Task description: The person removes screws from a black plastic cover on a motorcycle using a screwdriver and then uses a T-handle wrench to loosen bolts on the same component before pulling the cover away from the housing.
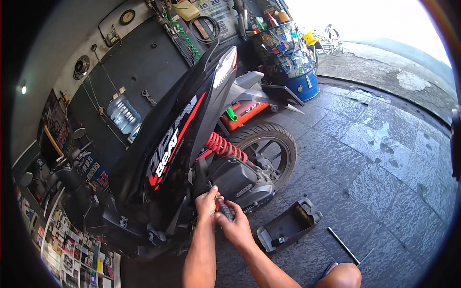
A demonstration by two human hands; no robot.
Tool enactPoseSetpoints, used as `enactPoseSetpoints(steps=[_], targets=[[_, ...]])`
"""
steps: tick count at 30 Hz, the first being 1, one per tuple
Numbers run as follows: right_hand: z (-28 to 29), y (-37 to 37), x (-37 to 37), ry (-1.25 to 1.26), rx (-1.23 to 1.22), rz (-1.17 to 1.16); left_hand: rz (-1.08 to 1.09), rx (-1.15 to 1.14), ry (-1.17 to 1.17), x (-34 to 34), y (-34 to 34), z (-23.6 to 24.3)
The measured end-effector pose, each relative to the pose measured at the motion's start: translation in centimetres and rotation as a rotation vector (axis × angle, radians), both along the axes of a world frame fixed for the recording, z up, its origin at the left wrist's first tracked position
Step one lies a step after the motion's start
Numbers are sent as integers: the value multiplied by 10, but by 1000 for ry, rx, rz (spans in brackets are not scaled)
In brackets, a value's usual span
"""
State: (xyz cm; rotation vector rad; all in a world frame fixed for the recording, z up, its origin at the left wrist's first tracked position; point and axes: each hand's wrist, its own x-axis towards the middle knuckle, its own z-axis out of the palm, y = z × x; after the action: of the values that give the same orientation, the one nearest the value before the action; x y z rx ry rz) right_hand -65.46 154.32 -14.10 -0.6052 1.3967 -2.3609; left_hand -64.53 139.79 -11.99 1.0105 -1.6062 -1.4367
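Observation:
Both of my hands are at the lower side of a black and red scooter [180,129], beside its black engine cover [230,180]. In my right hand [235,226] is a screwdriver [223,209] with a red and dark handle, pointing up and left toward the scooter. My left hand [206,203] is closed around the front end of the screwdriver, thumb up; its fingers hide most of the shaft. Where the tip meets the scooter I cannot make out. A red shock spring [225,147] and the rear wheel [276,153] lie just beyond.
A cut-open container [288,225] with a black brush [279,241] in it stands on the tiled floor, right of my hands. A T-handle wrench [343,246] lies near my knee [343,276]. Farther back are an orange-red tank [245,115] and a blue drum [302,86].

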Motion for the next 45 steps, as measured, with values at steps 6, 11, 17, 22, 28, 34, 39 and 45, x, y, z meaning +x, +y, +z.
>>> enactPoseSetpoints(steps=[6, 11, 17, 22, 28, 34, 39, 45], targets=[[-2, 6, -9, -216, -9, 246, -56, 114, 16, 0, 12, 9], [-18, -9, 0, 196, 89, -88, -80, -93, -162, -1, 5, 8], [-3, 2, -2, -339, 65, 313, -109, 96, -136, 5, 7, 15], [14, 5, 6, -445, -58, 317, -54, -34, -167, 9, -7, 12], [-4, 4, -7, -536, -123, 441, -48, -112, -261, 6, -3, 21], [13, 5, 3, -512, -5, 415, 278, -594, -221, -4, -28, -7], [4, 5, -6, -98, 214, 163, 302, -584, -232, -20, -16, 6], [3, 20, -17, 282, 238, -165, 278, -555, -205, -19, -33, 0]])
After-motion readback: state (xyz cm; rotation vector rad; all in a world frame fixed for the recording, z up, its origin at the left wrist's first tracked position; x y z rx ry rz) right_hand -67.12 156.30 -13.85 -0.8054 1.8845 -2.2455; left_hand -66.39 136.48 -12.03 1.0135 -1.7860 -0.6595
